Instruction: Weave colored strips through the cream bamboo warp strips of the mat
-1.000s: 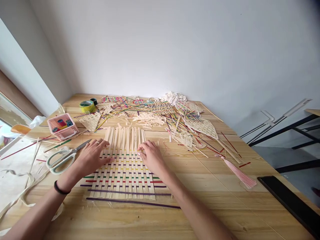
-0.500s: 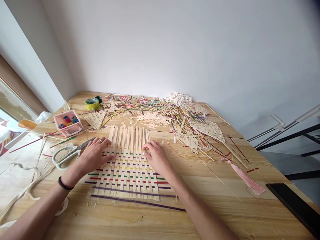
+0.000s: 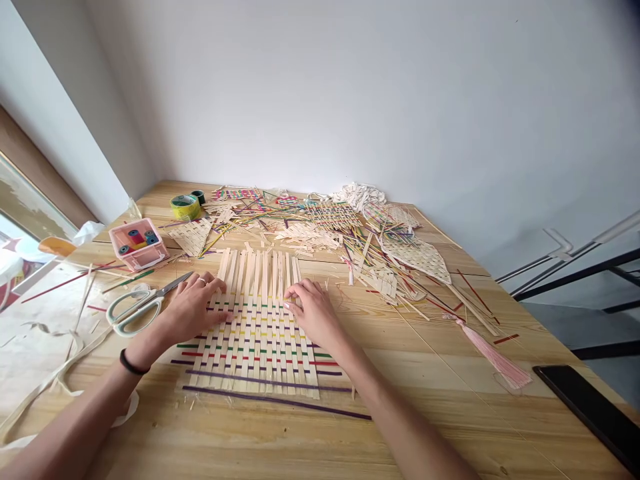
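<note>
A part-woven bamboo mat [image 3: 260, 340] lies flat on the table before me. Pale upright strips cross thin purple, red, green and yellow ones, and their far ends fan out loose. At its left edge my left hand [image 3: 193, 303] rests on the weave, thumb and fingers apart. My right hand [image 3: 313, 310] is curled at the right edge, thumb and forefinger drawn close together on the mat; what is under the fingertips is hidden. Two purple strips cross the near end, the nearest one [image 3: 275, 402] lying just below the mat.
White-handled scissors [image 3: 134, 312] lie beside my left hand. Behind them stand a pink box [image 3: 140, 252] of thread spools and a yellow tape roll [image 3: 185, 207]. Bamboo scraps [image 3: 310, 237] spread along the back. At right are a woven fan [image 3: 417, 259], a pink tassel [image 3: 495, 353] and a black phone-like slab [image 3: 585, 413].
Both hands keep nearly the same place on the mat. The whole view has shifted very slightly; nothing is visibly taken up or let go.
</note>
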`<state>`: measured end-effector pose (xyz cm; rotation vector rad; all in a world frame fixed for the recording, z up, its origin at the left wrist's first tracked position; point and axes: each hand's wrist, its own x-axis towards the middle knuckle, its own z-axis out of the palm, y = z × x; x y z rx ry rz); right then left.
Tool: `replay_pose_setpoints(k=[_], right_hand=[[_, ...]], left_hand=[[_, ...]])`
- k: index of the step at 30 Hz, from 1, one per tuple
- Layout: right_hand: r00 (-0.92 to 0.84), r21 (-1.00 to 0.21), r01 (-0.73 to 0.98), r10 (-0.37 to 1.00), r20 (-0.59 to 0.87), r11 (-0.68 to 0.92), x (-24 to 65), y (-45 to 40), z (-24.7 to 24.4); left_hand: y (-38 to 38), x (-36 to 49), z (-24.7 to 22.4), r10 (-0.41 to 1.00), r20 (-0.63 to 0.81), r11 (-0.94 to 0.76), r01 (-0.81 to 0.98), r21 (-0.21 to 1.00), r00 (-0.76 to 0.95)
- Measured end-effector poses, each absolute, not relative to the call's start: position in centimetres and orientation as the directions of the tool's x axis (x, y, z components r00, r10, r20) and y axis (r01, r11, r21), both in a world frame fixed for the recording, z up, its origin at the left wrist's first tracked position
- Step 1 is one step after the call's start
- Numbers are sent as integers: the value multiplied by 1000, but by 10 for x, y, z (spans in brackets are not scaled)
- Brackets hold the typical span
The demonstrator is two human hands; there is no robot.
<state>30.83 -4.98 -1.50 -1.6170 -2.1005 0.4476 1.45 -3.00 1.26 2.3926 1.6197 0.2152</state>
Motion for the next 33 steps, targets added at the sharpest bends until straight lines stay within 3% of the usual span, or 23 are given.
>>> replay_pose_setpoints(k=[16, 24, 33], right_hand=[[-221, -514, 815, 963, 152, 268, 309, -50, -16], [-222, -523, 809, 964, 147, 267, 309, -50, -15], [-211, -525, 811, 966, 147, 257, 309, -49, -17]], left_hand=[[-32, 19, 16, 921, -57, -350, 883, 313, 385], [-34, 23, 19, 922, -76, -348, 897, 272, 380], [-43, 34, 11, 937, 62, -349, 917, 192, 344]])
